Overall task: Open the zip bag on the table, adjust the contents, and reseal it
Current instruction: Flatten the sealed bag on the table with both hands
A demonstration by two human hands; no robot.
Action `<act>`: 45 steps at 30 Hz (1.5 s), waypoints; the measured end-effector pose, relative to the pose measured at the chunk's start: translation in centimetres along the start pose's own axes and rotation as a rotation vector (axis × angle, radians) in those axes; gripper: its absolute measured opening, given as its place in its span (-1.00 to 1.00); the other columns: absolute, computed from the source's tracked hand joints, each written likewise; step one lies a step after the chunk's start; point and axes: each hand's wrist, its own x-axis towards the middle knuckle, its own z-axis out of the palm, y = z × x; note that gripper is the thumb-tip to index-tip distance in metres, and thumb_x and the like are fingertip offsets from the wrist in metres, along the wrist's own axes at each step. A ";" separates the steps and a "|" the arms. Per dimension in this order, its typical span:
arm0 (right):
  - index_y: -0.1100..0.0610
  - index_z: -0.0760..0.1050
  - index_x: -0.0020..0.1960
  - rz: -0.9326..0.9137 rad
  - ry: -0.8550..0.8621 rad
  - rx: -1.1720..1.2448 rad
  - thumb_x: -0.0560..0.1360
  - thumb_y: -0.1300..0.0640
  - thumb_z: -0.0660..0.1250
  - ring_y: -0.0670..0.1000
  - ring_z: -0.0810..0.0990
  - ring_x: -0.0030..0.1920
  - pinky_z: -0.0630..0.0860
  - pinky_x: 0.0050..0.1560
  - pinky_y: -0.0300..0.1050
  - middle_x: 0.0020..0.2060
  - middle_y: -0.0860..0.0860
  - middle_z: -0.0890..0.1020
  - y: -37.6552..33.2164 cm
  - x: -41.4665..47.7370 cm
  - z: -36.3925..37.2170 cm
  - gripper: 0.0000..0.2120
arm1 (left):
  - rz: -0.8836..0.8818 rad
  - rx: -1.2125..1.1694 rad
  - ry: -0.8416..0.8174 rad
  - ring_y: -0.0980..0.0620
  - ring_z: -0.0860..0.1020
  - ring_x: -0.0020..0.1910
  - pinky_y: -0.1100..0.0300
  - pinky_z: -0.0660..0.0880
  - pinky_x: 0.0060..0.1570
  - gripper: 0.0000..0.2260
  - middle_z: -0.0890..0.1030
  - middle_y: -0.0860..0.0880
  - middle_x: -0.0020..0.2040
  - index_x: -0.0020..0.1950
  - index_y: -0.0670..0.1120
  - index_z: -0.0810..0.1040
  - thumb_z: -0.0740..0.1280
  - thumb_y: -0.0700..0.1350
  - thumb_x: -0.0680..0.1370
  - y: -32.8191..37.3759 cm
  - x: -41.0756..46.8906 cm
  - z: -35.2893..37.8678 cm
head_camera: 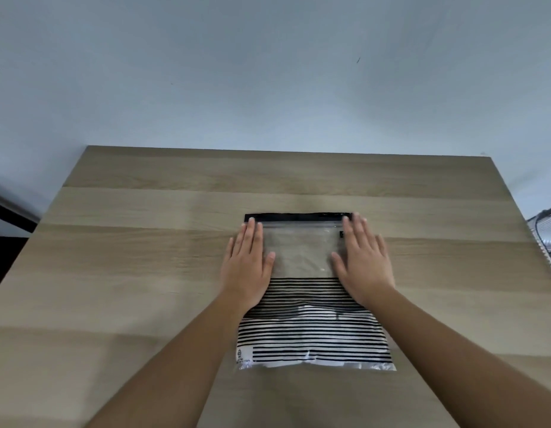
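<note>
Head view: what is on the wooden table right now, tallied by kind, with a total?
Clear plastic zip bag with black stripes and black zip strip: 1
Bare hands lying flat on the bag, left hand and right hand: 2
Total: 3
The bag's contents are too unclear to count.

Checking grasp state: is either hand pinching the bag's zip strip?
No: both the left hand and right hand lie flat on the bag.
</note>
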 end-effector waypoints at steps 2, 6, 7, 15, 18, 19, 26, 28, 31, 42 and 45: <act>-0.01 -0.40 0.45 -0.134 -0.004 -0.008 0.56 -0.14 -0.10 -0.04 -0.34 0.46 -0.26 0.47 0.01 0.49 -0.04 -0.28 -2.3 1.3 0.3 -0.37 | 0.063 -0.005 0.017 0.11 -0.27 0.46 0.13 -0.26 0.42 -0.46 -0.19 0.01 0.54 0.50 -0.03 -0.24 -0.19 0.14 0.57 1.4 1.3 0.3; 0.05 -0.28 0.50 -0.189 -0.092 0.020 0.59 -0.10 -0.13 -0.08 -0.29 0.49 -0.29 0.46 0.00 0.53 -0.05 -0.19 -4.8 2.5 1.8 -0.42 | 0.101 0.011 -0.060 0.15 -0.22 0.48 0.10 -0.26 0.41 -0.48 -0.12 0.04 0.56 0.51 0.00 -0.18 -0.12 0.11 0.60 2.5 2.5 1.5; 0.05 -0.27 0.50 -0.189 -0.103 0.004 0.59 -0.11 -0.17 -0.08 -0.27 0.50 -0.31 0.45 -0.01 0.54 -0.05 -0.18 -4.7 2.6 2.2 -0.43 | 0.103 0.035 -0.071 0.15 -0.22 0.48 0.10 -0.28 0.40 -0.48 -0.12 0.04 0.56 0.51 0.00 -0.18 -0.14 0.12 0.60 2.3 2.5 1.8; 0.00 -0.22 0.51 -0.189 -0.100 -0.034 0.56 -0.17 -0.21 -0.14 -0.21 0.51 -0.33 0.45 0.06 0.54 -0.11 -0.10 -4.3 2.9 2.4 -0.42 | 0.114 0.070 -0.051 0.14 -0.14 0.51 0.08 -0.20 0.43 -0.44 -0.06 0.07 0.56 0.52 0.01 -0.13 -0.14 0.18 0.56 2.1 2.4 1.4; -0.03 -0.22 0.51 -0.184 -0.097 -0.036 0.55 -0.21 -0.23 -0.17 -0.21 0.50 -0.33 0.46 0.12 0.54 -0.13 -0.10 -3.9 2.7 2.1 -0.41 | 0.106 0.077 -0.055 0.16 -0.14 0.51 0.05 -0.20 0.44 -0.43 -0.07 0.10 0.56 0.52 0.04 -0.14 -0.17 0.21 0.55 2.0 2.2 1.0; -0.03 -0.22 0.51 -0.178 -0.095 -0.035 0.54 -0.23 -0.23 -0.18 -0.21 0.49 -0.34 0.45 0.13 0.53 -0.13 -0.10 -3.7 2.7 2.1 -0.40 | 0.100 0.080 -0.056 0.17 -0.14 0.51 0.04 -0.20 0.45 -0.42 -0.08 0.11 0.56 0.52 0.05 -0.15 -0.18 0.23 0.54 1.9 2.1 0.8; -0.06 -0.23 0.51 -0.086 -0.057 -0.040 0.52 -0.27 -0.28 -0.21 -0.23 0.45 -0.32 0.47 0.14 0.52 -0.16 -0.11 0.1 1.8 1.3 -0.38 | 0.067 0.118 -0.056 0.20 -0.20 0.48 -0.01 -0.21 0.46 -0.38 -0.12 0.11 0.55 0.51 0.05 -0.22 -0.24 0.29 0.51 0.0 1.6 0.4; -0.07 -0.23 0.51 -0.054 -0.051 -0.037 0.52 -0.28 -0.27 -0.21 -0.23 0.45 -0.30 0.48 0.14 0.52 -0.16 -0.10 1.3 1.6 1.1 -0.39 | 0.059 0.133 -0.062 0.18 -0.20 0.48 0.01 -0.22 0.45 -0.35 -0.13 0.09 0.56 0.51 0.03 -0.24 -0.27 0.31 0.49 -0.5 1.5 0.3; -0.06 -0.21 0.51 -0.016 -0.038 -0.028 0.51 -0.29 -0.28 -0.20 -0.21 0.46 -0.28 0.49 0.14 0.52 -0.17 -0.10 2.6 1.3 0.9 -0.37 | 0.038 0.147 -0.065 0.15 -0.20 0.50 0.03 -0.23 0.44 -0.31 -0.15 0.07 0.56 0.51 0.00 -0.25 -0.29 0.34 0.48 -0.9 1.4 0.3; 0.00 -0.24 0.51 0.031 -0.209 0.012 0.56 -0.21 -0.14 -0.10 -0.24 0.51 -0.26 0.47 0.18 0.53 -0.10 -0.16 2.6 1.8 -0.7 -0.38 | -0.061 0.028 -0.208 0.11 -0.24 0.50 0.05 -0.25 0.45 -0.27 -0.22 0.04 0.55 0.51 -0.02 -0.24 -0.04 0.33 0.51 -0.3 1.7 -1.7; 0.00 -0.20 0.52 0.004 -0.123 0.053 0.57 -0.20 -0.12 -0.10 -0.31 0.47 -0.30 0.46 0.11 0.53 -0.08 -0.16 1.5 1.0 -2.1 -0.40 | -0.042 -0.001 -0.114 0.06 -0.27 0.50 0.06 -0.29 0.43 -0.29 -0.25 0.01 0.54 0.51 -0.03 -0.25 0.01 0.26 0.54 0.8 -0.4 -2.5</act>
